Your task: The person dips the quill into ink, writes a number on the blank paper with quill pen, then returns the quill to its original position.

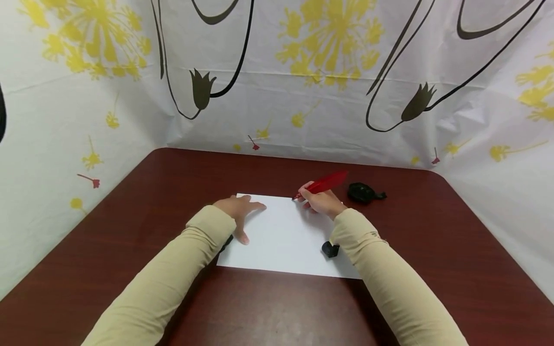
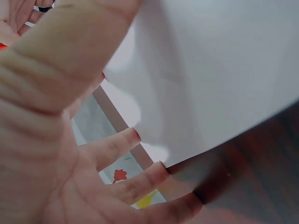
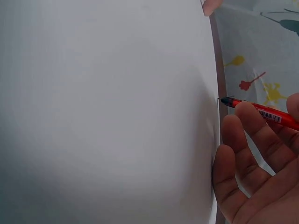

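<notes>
A blank white sheet of paper (image 1: 281, 240) lies on the table beneath both hands. My left hand (image 1: 239, 211) rests at the sheet's far left corner with its fingers spread. In the left wrist view, several fingertips (image 2: 133, 135) touch the paper's edge. My right hand (image 1: 322, 202) pinches a red pen (image 1: 326, 182) that has a wide, flat, feather-like upper end. The pen's dark tip (image 3: 226, 100) is at the sheet's far edge; whether it touches the paper I cannot tell. The other right fingers rest along that edge.
Right of the right hand, a dark glossy object (image 1: 362, 192) with a narrow end lies on the brown table (image 1: 433, 250). A small black piece (image 1: 330, 249) shows under the right wrist. A white patterned sheet (image 1: 268, 110) hangs behind the table and along its sides.
</notes>
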Demonstrator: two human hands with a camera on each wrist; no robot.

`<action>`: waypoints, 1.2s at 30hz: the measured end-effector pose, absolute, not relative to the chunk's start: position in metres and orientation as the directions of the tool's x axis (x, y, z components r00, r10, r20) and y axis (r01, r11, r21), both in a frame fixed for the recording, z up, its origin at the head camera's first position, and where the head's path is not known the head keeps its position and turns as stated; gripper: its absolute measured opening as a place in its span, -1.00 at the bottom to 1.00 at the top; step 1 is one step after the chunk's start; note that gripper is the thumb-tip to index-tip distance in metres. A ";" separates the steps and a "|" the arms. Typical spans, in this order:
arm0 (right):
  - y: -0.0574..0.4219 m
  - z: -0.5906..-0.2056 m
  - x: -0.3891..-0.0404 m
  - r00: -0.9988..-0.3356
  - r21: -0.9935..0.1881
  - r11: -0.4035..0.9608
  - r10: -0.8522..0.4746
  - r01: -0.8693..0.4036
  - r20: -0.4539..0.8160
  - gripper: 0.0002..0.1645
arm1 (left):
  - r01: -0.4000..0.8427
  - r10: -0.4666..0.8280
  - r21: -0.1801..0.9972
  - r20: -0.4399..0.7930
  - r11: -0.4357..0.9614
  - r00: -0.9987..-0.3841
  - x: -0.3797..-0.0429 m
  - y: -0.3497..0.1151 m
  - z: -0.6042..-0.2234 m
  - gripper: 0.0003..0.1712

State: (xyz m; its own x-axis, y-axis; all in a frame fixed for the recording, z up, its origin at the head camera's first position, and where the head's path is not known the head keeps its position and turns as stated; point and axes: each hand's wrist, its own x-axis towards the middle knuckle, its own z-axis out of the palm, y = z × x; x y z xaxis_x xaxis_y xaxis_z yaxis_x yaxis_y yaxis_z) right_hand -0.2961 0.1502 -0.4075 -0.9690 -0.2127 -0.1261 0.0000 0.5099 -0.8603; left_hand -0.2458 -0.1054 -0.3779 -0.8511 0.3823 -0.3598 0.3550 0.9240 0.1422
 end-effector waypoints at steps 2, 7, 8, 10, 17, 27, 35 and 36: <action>0.150 -0.409 -0.296 -0.969 -0.856 0.517 -0.213 -0.006 -0.122 -0.78 | 0.350 0.378 0.142 -0.367 0.926 -0.850 -0.243 -0.104 -0.375 0.15; 0.148 -0.408 -0.295 -0.969 -0.856 0.516 -0.211 -0.001 -0.126 -0.79 | 0.349 0.377 0.144 -0.382 0.926 -0.844 -0.241 -0.104 -0.374 0.14; 0.148 -0.408 -0.295 -0.970 -0.859 0.512 -0.209 0.003 -0.127 -0.80 | 0.351 0.379 0.143 -0.382 0.925 -0.843 -0.241 -0.105 -0.374 0.14; 0.146 -0.407 -0.295 -0.970 -0.864 0.503 -0.203 0.010 -0.130 -0.80 | 0.353 0.381 0.143 -0.381 0.925 -0.843 -0.242 -0.106 -0.374 0.14; 0.143 -0.405 -0.294 -0.970 -0.856 0.516 -0.190 0.032 -0.151 -0.81 | 0.345 0.376 0.149 -0.384 0.927 -0.843 -0.241 -0.106 -0.374 0.14; 0.145 -0.404 -0.295 -0.968 -0.840 0.541 -0.191 0.033 -0.161 -0.79 | 0.350 0.383 0.156 -0.385 0.924 -0.839 -0.243 -0.106 -0.373 0.15; 0.147 -0.405 -0.296 -0.966 -0.837 0.547 -0.206 0.018 -0.155 -0.78 | 0.335 0.366 0.147 -0.392 0.931 -0.844 -0.245 -0.105 -0.376 0.15; 0.147 -0.405 -0.296 -0.966 -0.839 0.544 -0.208 0.015 -0.153 -0.78 | 0.330 0.359 0.142 -0.395 0.933 -0.845 -0.246 -0.106 -0.376 0.16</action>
State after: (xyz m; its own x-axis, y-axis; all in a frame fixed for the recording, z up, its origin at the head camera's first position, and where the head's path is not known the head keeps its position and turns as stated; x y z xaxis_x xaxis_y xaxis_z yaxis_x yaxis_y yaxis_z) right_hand -0.2961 0.1468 -0.4052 -0.9661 -0.2084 -0.1527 0.0152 0.5441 -0.8389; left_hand -0.2459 -0.1056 -0.3762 -0.8454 0.3591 -0.3953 0.3299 0.9332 0.1424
